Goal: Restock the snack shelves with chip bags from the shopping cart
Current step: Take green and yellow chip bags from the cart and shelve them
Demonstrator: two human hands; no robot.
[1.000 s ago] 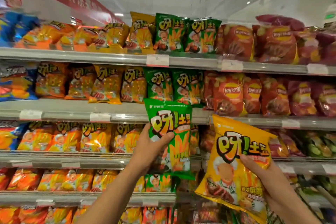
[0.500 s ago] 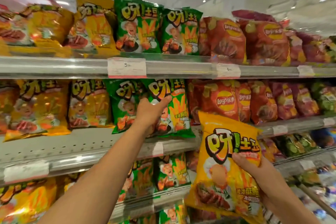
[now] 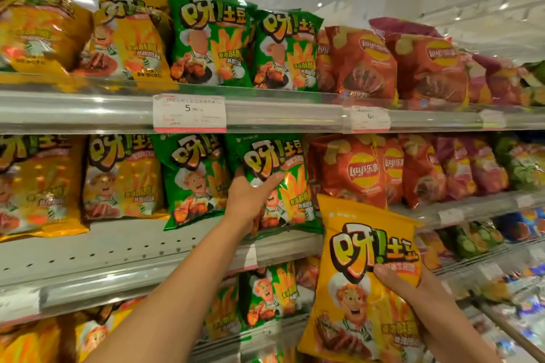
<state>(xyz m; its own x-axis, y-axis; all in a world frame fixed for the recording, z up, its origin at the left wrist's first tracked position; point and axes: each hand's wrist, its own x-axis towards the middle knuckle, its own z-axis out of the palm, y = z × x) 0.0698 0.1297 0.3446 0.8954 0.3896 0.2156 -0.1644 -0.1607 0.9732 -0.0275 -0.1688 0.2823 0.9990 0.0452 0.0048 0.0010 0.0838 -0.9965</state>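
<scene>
1. My left hand [image 3: 250, 200] is up at the middle shelf [image 3: 124, 247], thumb over the front of a green chip bag [image 3: 277, 183] and fingers tucked round its left edge, so it's gripping it. The bag stands upright on the shelf, long axis vertical, logo end up, top leaning a bit left, front facing me.
2. My right hand [image 3: 413, 292] holds a yellow chip bag [image 3: 365, 277] low on the right, in front of the shelves and not on any of them. Thumb is pinched onto the front, fingers behind it. It's upright too, long axis vertical, top tipped slightly right, print facing me.
3. Versus half a second ago: the view has pushed in closer, so the shelves fill more of the picture. The left hand and green bag sit about where they did, at the same slot beside the red bags [image 3: 356, 168]. The yellow bag is in about the same spot.
4. Versus a second ago: back then the green bag was out in the air in front of the shelves; now it's in the row.
5. Counts on the middle shelf: two green bags up front including mine, the other one [image 3: 194, 180] just left of it, and two yellow ones [image 3: 121, 177] further left. Top shelf [image 3: 265, 115]: two green bags [image 3: 206, 35] side by side. Two white price tags [image 3: 189, 112] are readable-ish on its edge.
</scene>
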